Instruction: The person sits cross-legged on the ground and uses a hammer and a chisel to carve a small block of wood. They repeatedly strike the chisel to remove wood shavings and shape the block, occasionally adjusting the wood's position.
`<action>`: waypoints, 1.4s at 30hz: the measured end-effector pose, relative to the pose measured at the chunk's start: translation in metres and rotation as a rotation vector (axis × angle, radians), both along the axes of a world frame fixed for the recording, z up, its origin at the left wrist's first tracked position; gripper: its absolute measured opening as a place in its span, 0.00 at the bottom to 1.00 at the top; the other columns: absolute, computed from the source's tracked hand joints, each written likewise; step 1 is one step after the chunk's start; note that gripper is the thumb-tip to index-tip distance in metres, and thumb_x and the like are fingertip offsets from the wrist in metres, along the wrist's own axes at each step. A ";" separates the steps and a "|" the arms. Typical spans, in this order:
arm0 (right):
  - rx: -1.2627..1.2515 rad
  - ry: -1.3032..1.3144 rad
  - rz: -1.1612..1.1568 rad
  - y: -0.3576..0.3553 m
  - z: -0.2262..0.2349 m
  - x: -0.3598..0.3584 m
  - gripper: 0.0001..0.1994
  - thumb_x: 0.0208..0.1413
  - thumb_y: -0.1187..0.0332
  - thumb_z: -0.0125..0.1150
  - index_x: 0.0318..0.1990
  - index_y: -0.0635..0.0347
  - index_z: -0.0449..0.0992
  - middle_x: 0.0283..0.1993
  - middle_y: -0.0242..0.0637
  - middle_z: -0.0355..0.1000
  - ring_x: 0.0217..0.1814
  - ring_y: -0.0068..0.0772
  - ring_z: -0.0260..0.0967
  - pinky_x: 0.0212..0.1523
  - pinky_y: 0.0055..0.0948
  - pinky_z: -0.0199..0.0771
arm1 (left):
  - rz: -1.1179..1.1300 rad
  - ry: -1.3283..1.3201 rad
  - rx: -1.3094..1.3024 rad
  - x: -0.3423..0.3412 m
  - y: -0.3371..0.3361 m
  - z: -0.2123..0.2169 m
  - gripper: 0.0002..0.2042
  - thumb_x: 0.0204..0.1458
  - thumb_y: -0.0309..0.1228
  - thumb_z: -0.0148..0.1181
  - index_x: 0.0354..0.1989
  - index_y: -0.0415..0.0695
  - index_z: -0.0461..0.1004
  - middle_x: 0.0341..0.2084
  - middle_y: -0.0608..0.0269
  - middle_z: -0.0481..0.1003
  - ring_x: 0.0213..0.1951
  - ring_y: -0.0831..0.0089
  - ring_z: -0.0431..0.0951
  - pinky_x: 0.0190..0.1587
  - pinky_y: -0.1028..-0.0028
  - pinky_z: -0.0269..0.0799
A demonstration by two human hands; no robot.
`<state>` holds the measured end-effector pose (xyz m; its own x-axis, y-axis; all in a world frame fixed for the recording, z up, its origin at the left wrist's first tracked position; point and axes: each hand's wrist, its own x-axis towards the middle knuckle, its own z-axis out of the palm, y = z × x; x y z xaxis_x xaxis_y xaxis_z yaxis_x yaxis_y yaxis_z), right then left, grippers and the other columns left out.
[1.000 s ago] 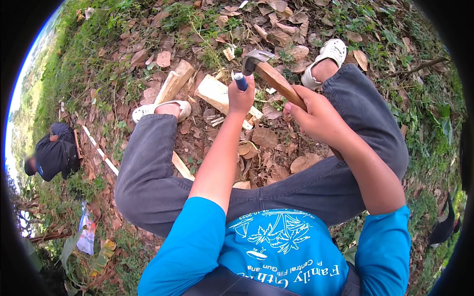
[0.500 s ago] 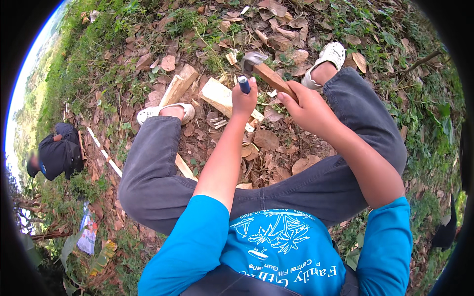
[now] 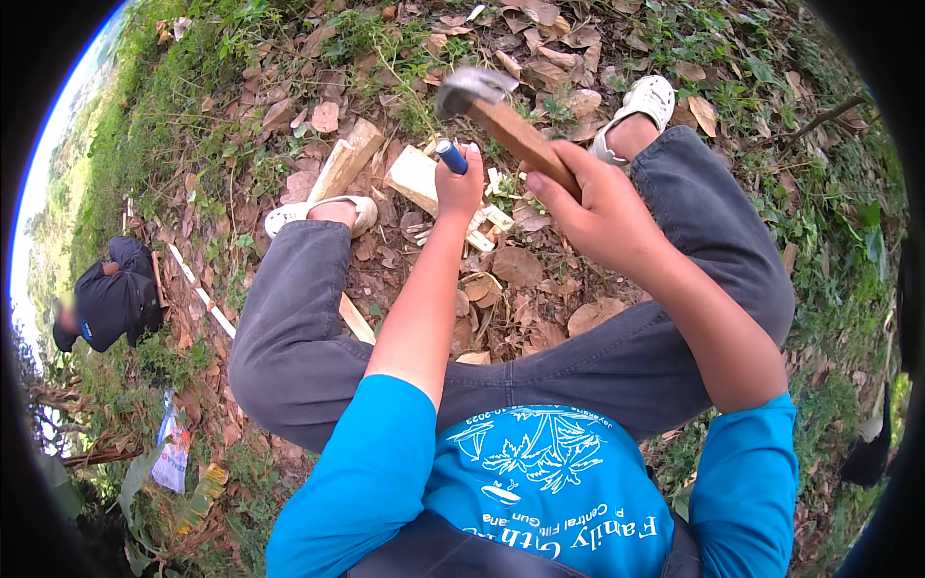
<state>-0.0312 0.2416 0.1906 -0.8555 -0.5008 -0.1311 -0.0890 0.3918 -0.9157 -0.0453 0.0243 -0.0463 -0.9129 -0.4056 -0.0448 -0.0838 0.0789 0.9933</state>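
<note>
My left hand (image 3: 459, 196) is closed round a chisel (image 3: 451, 156) with a blue handle and a pale metal end cap; its blade is hidden below the fist. Under and beside that hand lies a pale split block of wood (image 3: 412, 179). In my right hand (image 3: 605, 210) is a claw hammer (image 3: 523, 143), gripped by its brown wooden handle. The hammer's metal head hangs above the chisel's cap, up and to the right, apart from it. Pale wood chips (image 3: 493, 223) lie just right of my left hand.
Another piece of wood (image 3: 347, 162) rests by my left shoe (image 3: 361, 214), and a strip of wood (image 3: 356, 318) near my left leg. Dry leaves (image 3: 518, 267) and weeds cover the ground. At the far left a person in dark clothes (image 3: 120, 289) sits above a plastic bag (image 3: 171, 458).
The hammer has risen and swung slightly left in my right hand. My left hand has shifted left with the chisel, leaving more wood chips showing on its right.
</note>
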 end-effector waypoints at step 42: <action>-0.092 -0.163 -0.091 0.018 0.005 -0.005 0.18 0.69 0.56 0.57 0.51 0.65 0.75 0.29 0.28 0.70 0.30 0.17 0.64 0.31 0.28 0.66 | 0.270 0.023 0.428 0.010 0.002 0.042 0.14 0.65 0.33 0.60 0.32 0.48 0.60 0.15 0.72 0.62 0.15 0.81 0.61 0.21 0.74 0.62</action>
